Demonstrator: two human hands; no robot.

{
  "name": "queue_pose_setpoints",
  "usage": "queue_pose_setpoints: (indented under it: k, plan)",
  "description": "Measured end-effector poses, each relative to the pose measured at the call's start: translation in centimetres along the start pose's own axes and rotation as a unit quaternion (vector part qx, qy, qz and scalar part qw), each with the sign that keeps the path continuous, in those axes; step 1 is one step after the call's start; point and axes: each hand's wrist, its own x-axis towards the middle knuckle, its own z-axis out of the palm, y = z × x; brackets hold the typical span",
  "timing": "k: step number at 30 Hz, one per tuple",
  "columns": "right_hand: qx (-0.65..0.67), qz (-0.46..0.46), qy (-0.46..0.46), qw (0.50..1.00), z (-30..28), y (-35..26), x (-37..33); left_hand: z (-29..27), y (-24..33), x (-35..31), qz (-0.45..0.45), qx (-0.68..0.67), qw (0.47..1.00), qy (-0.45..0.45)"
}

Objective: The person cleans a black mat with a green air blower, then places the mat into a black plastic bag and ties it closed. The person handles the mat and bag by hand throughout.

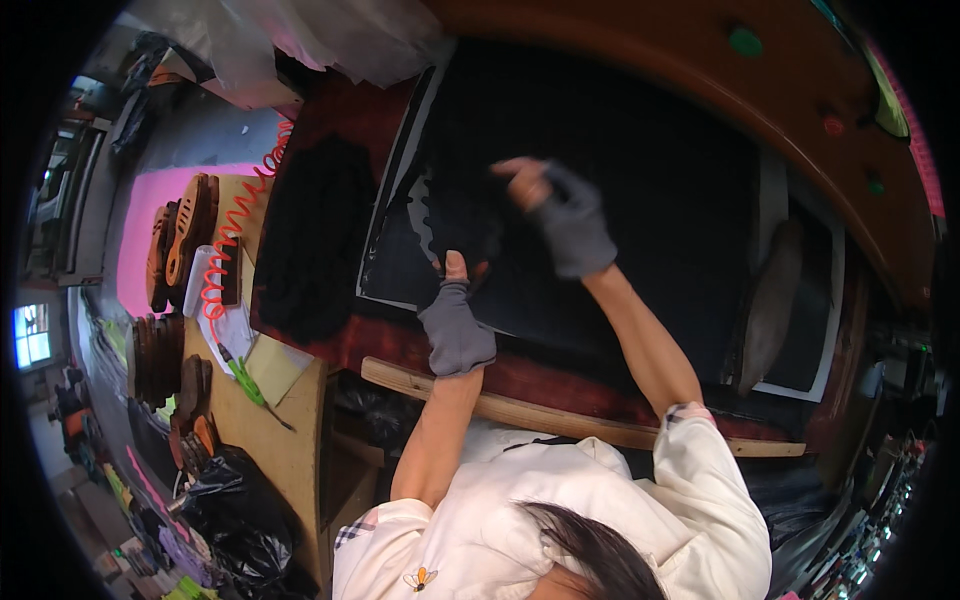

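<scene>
My left hand [458, 318], in a grey fingerless glove, is closed at the near left part of a black sheet [640, 200]. Its thumb and fingertips grip a dark piece of material [468, 222], whose outline blends into the black behind it. Just beyond the thumb, a ragged, scalloped pale gap [421, 218] shows along the sheet's left side. Over the sheet, up and to the right of the left hand, is my right hand [565, 215] in a matching glove. Motion smears its fingers, and whether they hold anything cannot be made out.
A brown beam [640, 50] with green and red buttons spans the far side. A black fuzzy pile [315, 235] lies left of the sheet. Further left are sole-shaped pieces [188, 230], a coiled red hose [240, 215] and a green air gun [250, 382]. A wooden rail [560, 416] edges the table.
</scene>
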Motion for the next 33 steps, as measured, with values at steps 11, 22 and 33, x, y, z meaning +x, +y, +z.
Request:
queue_pose_setpoints:
  k: [11, 22, 33]
  plan:
    - [0.189, 0.162, 0.436, 0.865, -10.4, 3.4, 3.8, -1.2, 0.3, -0.2, -0.006, 0.023, 0.999, 0.047]
    - [-0.471, -0.373, 0.048, 0.798, -13.8, -2.0, -6.0, -6.1, -2.9, -7.1, -0.182, 0.013, 0.980, -0.082]
    - [-0.369, -0.072, -0.261, 0.889, -7.2, 0.4, -8.5, -2.1, -3.8, -7.2, -0.266, -0.210, 0.915, -0.218]
